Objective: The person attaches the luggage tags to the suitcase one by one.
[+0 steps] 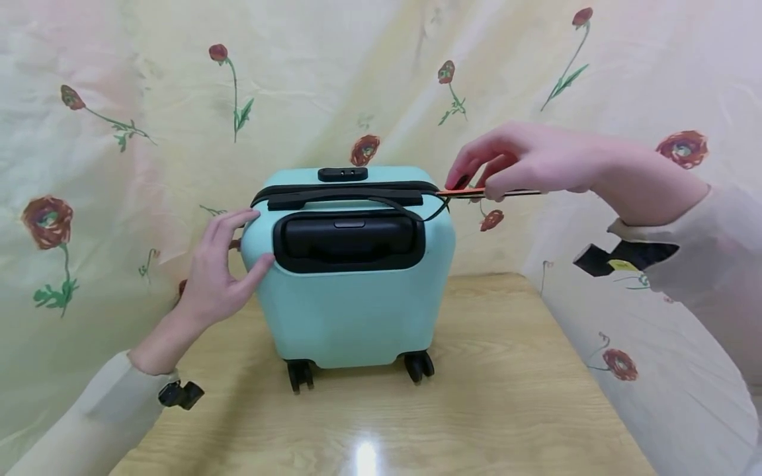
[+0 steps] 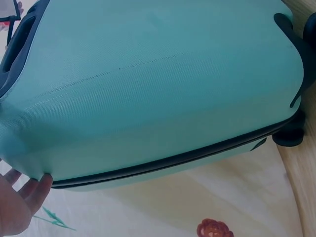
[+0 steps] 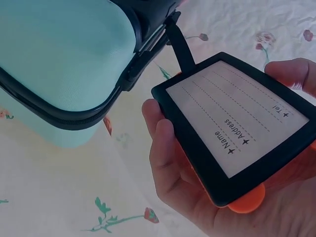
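Observation:
A mint-green hard-shell suitcase [image 1: 357, 311] stands upright on its black wheels. My left hand [image 1: 217, 268] rests on its left side, fingertips on the upper corner and thumb on the front; the left wrist view shows fingers [image 2: 42, 195] at the shell near the zipper seam. Beside the suitcase's upper right corner, my right hand [image 1: 530, 162] grips a luggage tag [image 3: 237, 118] by its edges. The tag has a black frame, a white card printed Name, Address and Tel, and orange on its back. A black strap [image 3: 180, 49] joins it to the suitcase's top handle [image 1: 345, 196].
Under the suitcase is a light wooden table [image 1: 506, 370]. A pale cloth [image 1: 333, 79] printed with red flowers hangs behind and at both sides. On the suitcase's top is a black combination lock [image 1: 342, 174], and a recessed black panel [image 1: 351, 239] sits in its front.

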